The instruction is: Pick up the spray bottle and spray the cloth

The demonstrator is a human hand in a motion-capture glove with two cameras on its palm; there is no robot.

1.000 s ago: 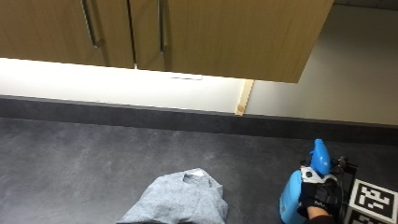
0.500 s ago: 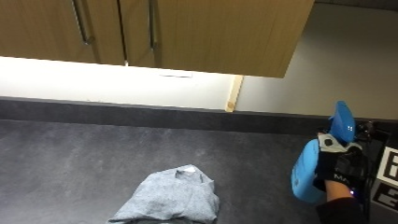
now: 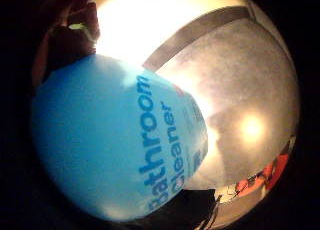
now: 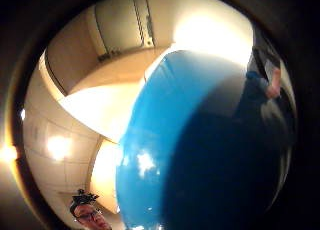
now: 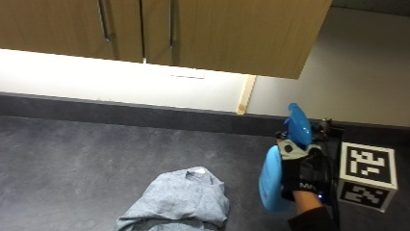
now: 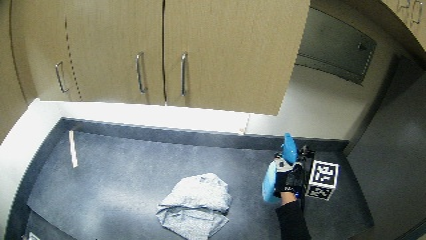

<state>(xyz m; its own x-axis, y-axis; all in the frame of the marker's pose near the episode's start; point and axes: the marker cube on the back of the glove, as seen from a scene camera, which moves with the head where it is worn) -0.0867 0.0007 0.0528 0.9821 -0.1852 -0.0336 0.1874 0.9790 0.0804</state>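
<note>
A blue spray bottle [image 5: 276, 175] labelled "Bathroom Cleaner" is held off the dark countertop [image 5: 77, 163], upright, its nozzle head [image 5: 298, 126] uppermost. My gloved right hand [image 5: 301, 173] grips it around the neck and body. The bottle [image 3: 125, 155] fills both palm views, its smooth blue side [image 4: 200, 140] close to the thumb camera. A crumpled grey cloth [image 5: 179, 202] lies on the counter to the left of the bottle, apart from it. In the wide view the bottle [image 6: 276, 170] hangs right of the cloth [image 6: 193, 202].
Wooden wall cabinets [image 5: 166, 29] with metal handles hang above the counter. A lit white backsplash [image 5: 115, 82] runs behind it. A thin pale strip [image 6: 72, 148] lies on the counter's far left.
My hand has lifted the bottle off the counter and higher. The outside camera has shifted, so the cloth sits differently in the picture.
</note>
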